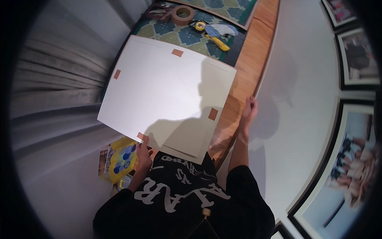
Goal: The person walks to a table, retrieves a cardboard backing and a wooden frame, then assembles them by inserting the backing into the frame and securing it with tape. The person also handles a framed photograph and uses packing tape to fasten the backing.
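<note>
A large white board (159, 87) lies tilted in front of me, with a brown tape piece (177, 53) near the middle of its far edge and similar ones at the other sides. My left hand (144, 153) grips the near left edge of the board, thumb on top beside a tape piece (141, 136); its other fingers are partly hidden underneath. My right hand (249, 110) is held to the right of the board, apart from it, with fingers curled together; whether anything small is in them is hidden.
Beyond the board, a patterned cloth-covered table (167, 34) carries a brown tape roll (183, 15), a tape measure (197, 26) and a yellow utility knife (218, 42). Grey curtains (59, 75) hang at left. Framed pictures (340, 159) line the white wall at right.
</note>
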A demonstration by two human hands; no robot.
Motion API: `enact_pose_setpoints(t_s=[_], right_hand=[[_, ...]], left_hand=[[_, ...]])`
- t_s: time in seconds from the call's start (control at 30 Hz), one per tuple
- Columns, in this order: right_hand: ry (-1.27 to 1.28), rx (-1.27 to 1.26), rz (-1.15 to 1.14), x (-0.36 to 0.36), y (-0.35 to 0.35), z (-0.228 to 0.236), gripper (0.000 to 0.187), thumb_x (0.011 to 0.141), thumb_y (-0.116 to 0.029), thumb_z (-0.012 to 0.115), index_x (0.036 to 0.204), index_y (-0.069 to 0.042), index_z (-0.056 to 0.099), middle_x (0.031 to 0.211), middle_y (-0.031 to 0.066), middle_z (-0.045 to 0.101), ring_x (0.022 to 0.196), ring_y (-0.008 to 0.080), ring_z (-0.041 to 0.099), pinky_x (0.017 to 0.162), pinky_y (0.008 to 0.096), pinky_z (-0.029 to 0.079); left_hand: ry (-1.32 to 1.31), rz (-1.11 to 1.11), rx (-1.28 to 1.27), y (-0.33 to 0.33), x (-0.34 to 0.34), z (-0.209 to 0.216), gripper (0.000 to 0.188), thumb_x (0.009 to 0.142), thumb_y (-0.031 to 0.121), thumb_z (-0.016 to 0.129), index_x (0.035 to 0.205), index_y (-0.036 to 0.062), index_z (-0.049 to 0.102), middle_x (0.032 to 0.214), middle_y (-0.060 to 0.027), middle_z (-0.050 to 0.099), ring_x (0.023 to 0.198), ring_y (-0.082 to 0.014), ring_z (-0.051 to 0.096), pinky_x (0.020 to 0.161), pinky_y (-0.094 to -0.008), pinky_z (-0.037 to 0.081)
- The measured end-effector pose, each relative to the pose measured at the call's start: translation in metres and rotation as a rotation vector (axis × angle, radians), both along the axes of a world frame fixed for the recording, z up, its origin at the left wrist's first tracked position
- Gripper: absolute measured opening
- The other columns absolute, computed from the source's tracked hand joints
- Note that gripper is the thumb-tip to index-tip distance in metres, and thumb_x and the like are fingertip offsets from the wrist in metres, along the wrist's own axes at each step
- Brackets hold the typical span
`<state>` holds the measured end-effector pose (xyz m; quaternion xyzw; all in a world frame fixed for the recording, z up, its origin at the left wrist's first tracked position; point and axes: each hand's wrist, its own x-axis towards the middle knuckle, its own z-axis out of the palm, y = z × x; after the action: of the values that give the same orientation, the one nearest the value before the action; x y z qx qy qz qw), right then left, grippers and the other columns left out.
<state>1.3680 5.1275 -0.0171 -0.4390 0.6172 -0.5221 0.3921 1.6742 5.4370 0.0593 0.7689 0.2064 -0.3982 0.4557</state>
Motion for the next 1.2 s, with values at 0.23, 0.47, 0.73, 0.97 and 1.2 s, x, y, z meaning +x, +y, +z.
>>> enact_pose_setpoints(t_s=[0.23, 0.47, 0.73, 0.97, 1.2], right_hand=[[0.402, -0.3, 0.813, 0.179, -0.125, 0.041, 0.031, 0.078, -0.02, 0.069, 0.105, -0.004, 0.064, 0.107, 0.0156, 0.062, 0.103, 0.033, 0.057, 0.089, 0.0392, 0.045], [0.905, -0.324, 0.991, 0.274, -0.146, 0.017, 0.04, 0.073, -0.028, 0.069, 0.107, -0.007, 0.063, 0.102, 0.0135, 0.059, 0.097, 0.0323, 0.058, 0.085, 0.0433, 0.048], [0.769, -0.354, 1.133, 0.288, -0.168, 0.034, 0.045, 0.064, -0.022, 0.078, 0.103, -0.004, 0.063, 0.096, 0.0139, 0.06, 0.095, 0.033, 0.056, 0.081, 0.0413, 0.048], [0.621, -0.077, 1.306, 0.308, -0.184, 0.043, 0.042, 0.064, -0.025, 0.077, 0.093, 0.0, 0.06, 0.091, 0.0194, 0.065, 0.087, 0.0353, 0.063, 0.076, 0.0403, 0.049], [0.686, -0.093, 1.403, 0.332, -0.194, 0.09, 0.037, 0.066, -0.022, 0.072, 0.096, -0.001, 0.064, 0.091, 0.0206, 0.066, 0.087, 0.0346, 0.064, 0.076, 0.041, 0.05]], left_hand=[[-0.262, 0.31, -0.069, -0.01, -0.029, -0.017, 0.041, 0.073, 0.015, 0.08, 0.098, 0.0132, 0.047, 0.071, 0.0045, 0.045, 0.063, -0.0059, 0.043, 0.056, -0.0225, 0.033], [-0.515, 0.393, -0.03, -0.002, -0.034, -0.061, 0.042, 0.071, 0.011, 0.081, 0.097, 0.0102, 0.048, 0.071, 0.0033, 0.05, 0.063, -0.0069, 0.045, 0.053, -0.0234, 0.034], [-0.637, 0.399, 0.061, -0.034, -0.041, -0.019, 0.041, 0.069, 0.008, 0.082, 0.097, 0.0053, 0.052, 0.07, 0.0014, 0.054, 0.06, -0.007, 0.048, 0.053, -0.0217, 0.037], [-0.715, 0.51, 0.231, -0.047, -0.05, -0.039, 0.041, 0.068, 0.008, 0.082, 0.095, 0.006, 0.051, 0.068, 0.0036, 0.046, 0.059, -0.0059, 0.041, 0.052, -0.021, 0.035], [-0.598, 0.626, 0.228, -0.068, -0.058, -0.047, 0.042, 0.065, 0.004, 0.082, 0.09, 0.0076, 0.048, 0.076, 0.0023, 0.044, 0.068, -0.0101, 0.042, 0.062, -0.025, 0.039]])
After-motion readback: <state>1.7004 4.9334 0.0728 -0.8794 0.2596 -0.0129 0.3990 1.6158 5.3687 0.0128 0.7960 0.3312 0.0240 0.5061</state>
